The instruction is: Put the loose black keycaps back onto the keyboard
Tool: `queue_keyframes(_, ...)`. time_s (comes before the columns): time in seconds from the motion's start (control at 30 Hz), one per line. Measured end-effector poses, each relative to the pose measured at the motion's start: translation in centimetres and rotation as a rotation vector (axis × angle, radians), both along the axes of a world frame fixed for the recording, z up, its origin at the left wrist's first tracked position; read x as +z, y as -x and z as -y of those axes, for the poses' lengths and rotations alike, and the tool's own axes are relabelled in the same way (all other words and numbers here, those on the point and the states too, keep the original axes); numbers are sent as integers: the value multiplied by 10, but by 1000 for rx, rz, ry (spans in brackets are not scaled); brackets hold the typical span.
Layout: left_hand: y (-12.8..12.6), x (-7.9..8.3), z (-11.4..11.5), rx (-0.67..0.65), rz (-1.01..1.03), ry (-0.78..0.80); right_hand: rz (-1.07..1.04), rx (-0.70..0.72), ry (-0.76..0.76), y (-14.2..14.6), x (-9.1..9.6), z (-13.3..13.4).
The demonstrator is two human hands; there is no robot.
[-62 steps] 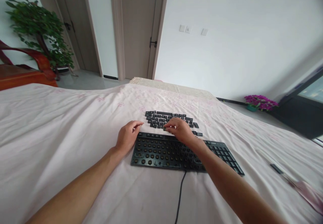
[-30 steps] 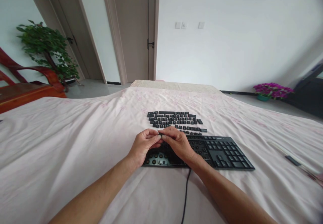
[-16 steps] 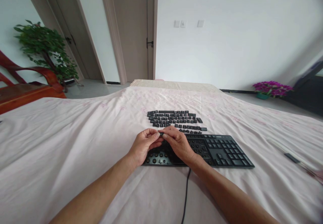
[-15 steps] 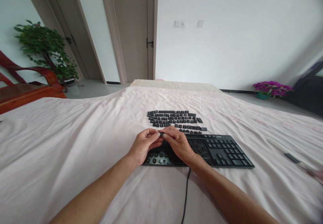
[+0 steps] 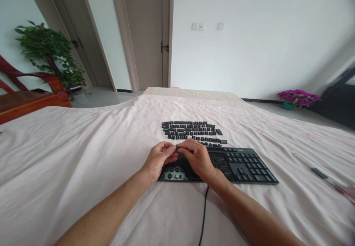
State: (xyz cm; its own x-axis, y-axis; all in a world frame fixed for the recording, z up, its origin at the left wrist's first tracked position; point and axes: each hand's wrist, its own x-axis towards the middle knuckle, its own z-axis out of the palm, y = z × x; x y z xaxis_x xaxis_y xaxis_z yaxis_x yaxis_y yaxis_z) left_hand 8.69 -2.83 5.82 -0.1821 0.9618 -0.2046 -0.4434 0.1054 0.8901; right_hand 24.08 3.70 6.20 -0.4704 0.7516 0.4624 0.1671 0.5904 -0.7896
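Note:
Over the left part of a black keyboard (image 5: pixel 252 164), my left hand (image 5: pixel 159 161) and my right hand (image 5: pixel 196 159) meet at the fingertips. Both pinch one small black keycap (image 5: pixel 177 148), mostly covered by the fingers. Under my hands the keyboard's left and middle sections show bare key sockets (image 5: pixel 172 170), while the number pad on the right has its keys on. Just beyond the keyboard, loose black keycaps (image 5: pixel 191 129) lie in rows on the cloth, with a long space bar (image 5: pixel 183 122) in the farthest row.
A pale pink flowered cloth (image 5: pixel 97 157) with folds covers the surface. The keyboard's cable (image 5: pixel 204 212) runs toward me. At right lies a thin tool with a dark grip (image 5: pixel 318 173). A wooden chair (image 5: pixel 33 102) stands at left, and a pot of purple flowers (image 5: pixel 298 98) at far right.
Both hands stay in nearly the same place. The fingers have shifted slightly around the keycap, which shows less now. The keyboard and keycap rows look the same.

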Motion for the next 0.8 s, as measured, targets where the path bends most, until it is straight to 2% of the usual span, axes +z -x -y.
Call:
queue_keyframes(0.17, 1, 3, 0, -23, -4, -17, -154, 39, 561, 4, 5, 0)
queue_keyframes(0.27, 2, 5, 0, -12, -51, -25, -215, 82, 736, 2, 8, 0)
queue_keyframes(0.37, 8, 5, -2, 53, -242, -76, -232, 108, 811, -1, 9, -4)
queue_keyframes(0.43, 17, 2, -4, 119, -441, -164, -166, 76, 745, -6, 8, -12)
queue_keyframes(0.5, 28, -3, -8, 205, -670, -238, -65, 4, 567, -13, 4, -23)
queue_keyframes(0.57, 40, -11, -12, 313, -876, -231, 34, -71, 365, -21, -1, -37)
queue_keyframes(0.6, 45, -16, -14, 326, -943, -205, 78, -98, 295, -25, -4, -43)
queue_keyframes(0.7, 56, -28, -18, 327, -984, -156, 203, -133, 172, -37, -10, -57)
queue_keyframes(0.8, 60, -35, -20, 270, -988, -166, 276, -119, 107, -43, -12, -61)
